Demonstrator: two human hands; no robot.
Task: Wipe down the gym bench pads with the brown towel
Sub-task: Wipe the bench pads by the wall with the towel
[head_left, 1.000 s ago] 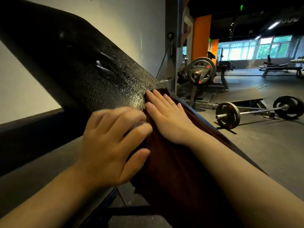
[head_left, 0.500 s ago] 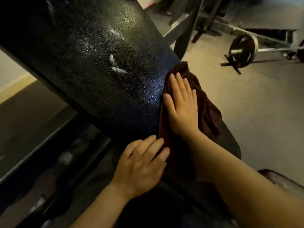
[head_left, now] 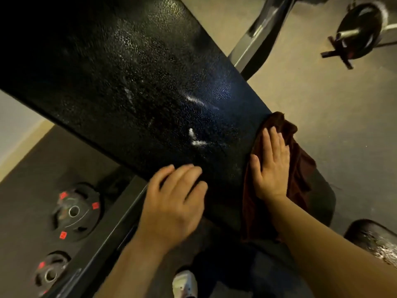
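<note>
The soft, light towel point(head_left: 298, 168) draped limply over the pad point(head_left: 150, 82) edge at four o'clock, pinned under the flat, straight-fingered right hand point(head_left: 269, 166), likeliest to bunch unless pressed broadly, while the blurred left hand point(head_left: 174, 203) seemingly rested open at six.

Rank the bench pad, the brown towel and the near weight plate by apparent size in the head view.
1. bench pad, by far the largest.
2. brown towel.
3. weight plate, though it lies farther off on the floor, so this ranking is unsure.
</note>
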